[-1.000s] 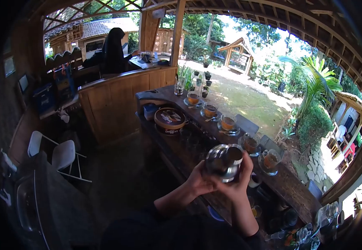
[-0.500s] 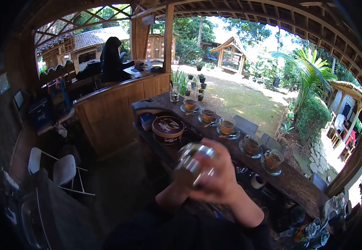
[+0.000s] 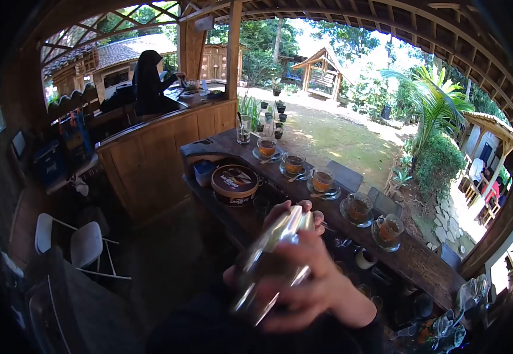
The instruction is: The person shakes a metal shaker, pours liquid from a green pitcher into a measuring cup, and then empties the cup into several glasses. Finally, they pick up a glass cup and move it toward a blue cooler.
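Note:
A shiny metal cocktail shaker (image 3: 271, 242) is tilted in front of my body, blurred by motion. My right hand (image 3: 312, 274) wraps round its near side with curled fingers. Fingers of my left hand (image 3: 279, 211) show at the shaker's upper end, closed on it; the rest of that hand is hidden behind the metal. Beyond my hands, several glass cups of amber drink, such as this cup (image 3: 322, 178), stand on glass saucers with spoons along the wooden counter (image 3: 415, 259).
A round brown tub (image 3: 234, 184) sits on the lower shelf beside a blue container (image 3: 204, 172). A drinking glass (image 3: 243, 131) stands at the counter's far end. Glassware (image 3: 445, 324) crowds the lower right. A person (image 3: 150, 85) is at another counter; a folding chair (image 3: 85, 245) stands left.
The shaker has swung lower and nearer to me, tilting so its long side shows. Both hands have moved with it, and left-hand fingers now show at its upper end.

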Demonstrator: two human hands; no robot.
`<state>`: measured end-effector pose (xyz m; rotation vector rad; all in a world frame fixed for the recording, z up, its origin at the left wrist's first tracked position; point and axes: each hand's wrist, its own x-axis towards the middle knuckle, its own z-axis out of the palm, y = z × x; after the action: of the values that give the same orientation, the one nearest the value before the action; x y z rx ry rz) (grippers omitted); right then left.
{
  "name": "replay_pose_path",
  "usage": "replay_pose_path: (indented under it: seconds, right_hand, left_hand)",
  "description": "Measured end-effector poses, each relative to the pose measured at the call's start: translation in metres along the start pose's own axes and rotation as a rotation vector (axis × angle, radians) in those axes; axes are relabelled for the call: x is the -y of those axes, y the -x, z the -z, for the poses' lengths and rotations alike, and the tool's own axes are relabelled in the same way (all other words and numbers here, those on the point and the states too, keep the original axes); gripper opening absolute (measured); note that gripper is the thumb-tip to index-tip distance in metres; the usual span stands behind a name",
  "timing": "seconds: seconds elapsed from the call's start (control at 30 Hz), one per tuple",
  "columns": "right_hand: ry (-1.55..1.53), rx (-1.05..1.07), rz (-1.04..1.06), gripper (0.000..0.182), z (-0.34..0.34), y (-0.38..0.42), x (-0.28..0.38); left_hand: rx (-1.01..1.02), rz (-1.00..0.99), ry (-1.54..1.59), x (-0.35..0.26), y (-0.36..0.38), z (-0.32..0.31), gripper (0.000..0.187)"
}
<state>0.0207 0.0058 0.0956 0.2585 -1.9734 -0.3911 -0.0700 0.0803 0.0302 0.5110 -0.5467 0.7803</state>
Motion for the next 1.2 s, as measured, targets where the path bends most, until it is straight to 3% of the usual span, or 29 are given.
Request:
replay_pose_path:
  seconds: [0.07, 0.13, 0.17, 0.23, 0.3, 0.37, 0.4, 0.47, 0.53, 0.57, 0.6, 0.67, 0.7, 0.77, 0.8, 0.87, 0.93, 0.97, 1.0, 1.03, 1.1, 1.13, 1.2]
  right_hand:
    - [-0.029, 0.188, 0.028, 0.060, 0.002, -0.005, 0.027]
    - [0.068, 0.143, 0.046, 0.054, -0.011, 0.018, 0.012]
    - [0.076, 0.142, 0.026, 0.054, -0.013, 0.034, -0.003]
    - [-0.097, 0.252, -0.523, 0.062, -0.007, 0.062, -0.027]
    - [-0.166, 0.007, -0.532, 0.050, 0.001, 0.048, -0.030]
    - [-0.099, 0.146, -0.189, 0.053, 0.015, 0.013, -0.005]
    - [0.009, 0.154, -0.029, 0.051, 0.016, -0.001, 0.010]
    - [-0.046, 0.144, 0.050, 0.048, 0.017, -0.005, 0.036]
    - [-0.034, 0.124, -0.016, 0.048, 0.018, 0.010, 0.029]
    - [-0.019, 0.107, -0.082, 0.049, 0.017, 0.024, 0.022]
    - [-0.048, 0.185, -0.261, 0.051, 0.015, 0.043, 0.013]
    - [-0.125, -0.129, -0.731, 0.049, 0.018, 0.043, 0.012]
    - [-0.125, -0.129, -0.717, 0.049, 0.024, 0.038, 0.014]
    - [-0.050, 0.024, -0.332, 0.051, 0.041, 0.020, 0.032]
    - [-0.122, 0.003, -0.113, 0.052, 0.044, 0.006, 0.043]
    - [-0.103, 0.095, 0.051, 0.050, 0.058, -0.009, 0.073]
    - [-0.074, 0.040, 0.048, 0.048, 0.060, 0.006, 0.065]
    - [-0.053, -0.009, 0.044, 0.046, 0.059, 0.016, 0.058]
    - [-0.119, 0.069, -0.161, 0.054, 0.066, 0.027, 0.052]
    - [-0.082, 0.162, -0.404, 0.054, 0.068, 0.044, 0.040]
    - [-0.224, -0.220, -0.706, 0.055, 0.064, 0.050, 0.041]
    - [-0.226, -0.258, -0.691, 0.057, 0.071, 0.046, 0.040]
    - [-0.127, 0.056, -0.235, 0.058, 0.090, 0.016, 0.061]
  left_hand:
    - [0.175, 0.019, -0.168, -0.002, 0.000, -0.008, 0.034]
    - [0.118, 0.009, -0.049, -0.001, 0.008, 0.025, 0.039]
    - [-0.134, -0.048, -0.026, -0.001, 0.032, 0.085, 0.039]
    - [-0.228, -0.233, 0.234, 0.016, 0.047, 0.108, 0.039]
    - [-0.064, -0.323, 0.466, 0.021, 0.019, 0.070, 0.038]
    - [0.025, 0.118, 0.095, 0.005, 0.012, 0.046, 0.037]
    - [0.052, 0.050, -0.019, 0.008, 0.008, 0.018, 0.035]
    - [0.190, 0.017, -0.152, 0.015, 0.007, -0.005, 0.036]
    - [0.050, 0.029, -0.075, 0.020, 0.013, 0.010, 0.038]
    - [-0.159, 0.036, 0.048, 0.023, 0.020, 0.029, 0.037]
    - [-0.299, -0.080, -0.001, 0.035, 0.032, 0.043, 0.037]
    - [-0.604, -0.286, -0.151, 0.061, 0.045, 0.045, 0.035]
    - [-0.480, -0.193, -0.133, 0.054, 0.039, 0.043, 0.035]
    - [-0.259, -0.011, -0.088, 0.044, 0.024, 0.015, 0.033]
    - [-0.159, 0.078, -0.059, 0.046, 0.021, 0.001, 0.033]
    - [0.121, -0.070, -0.245, 0.057, 0.010, -0.030, 0.035]
    - [0.124, -0.070, -0.250, 0.064, 0.012, -0.023, 0.030]
    - [-0.179, -0.043, -0.121, 0.063, 0.020, 0.009, 0.029]
    - [-0.480, -0.020, 0.012, 0.069, 0.026, 0.027, 0.027]
    - [-0.479, -0.033, 0.009, 0.084, 0.030, 0.024, 0.027]
    - [-0.488, -0.367, -0.285, 0.120, 0.033, 0.011, 0.027]
    - [-0.473, -0.530, -0.434, 0.132, 0.027, 0.004, 0.027]
    - [-0.458, -0.718, -0.568, 0.130, 0.015, -0.008, 0.027]
